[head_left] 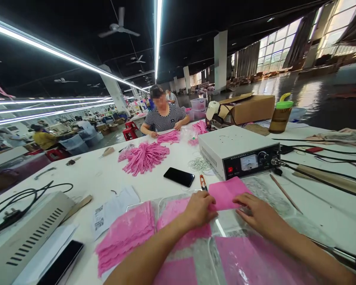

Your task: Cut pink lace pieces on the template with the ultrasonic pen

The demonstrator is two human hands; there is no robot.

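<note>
My left hand [199, 208] and my right hand [256, 212] both rest on a pink fabric piece [225, 192] lying on a clear plastic sheet [264, 190] at the table's near edge. The left fingers are curled, pinching the piece's left edge. The right fingers lie flat against its lower right edge. A stack of pink fabric pieces [124, 234] sits to the left of my left forearm. Small orange-handled snips [203, 182] lie just beyond the piece.
A white control box [237, 150] with cables stands right of centre, a black phone [178, 176] beside it. Pink strip bundles [144, 157] lie farther back. A person in a striped shirt [164, 115] works across the table. Another grey machine [26, 233] sits at near left.
</note>
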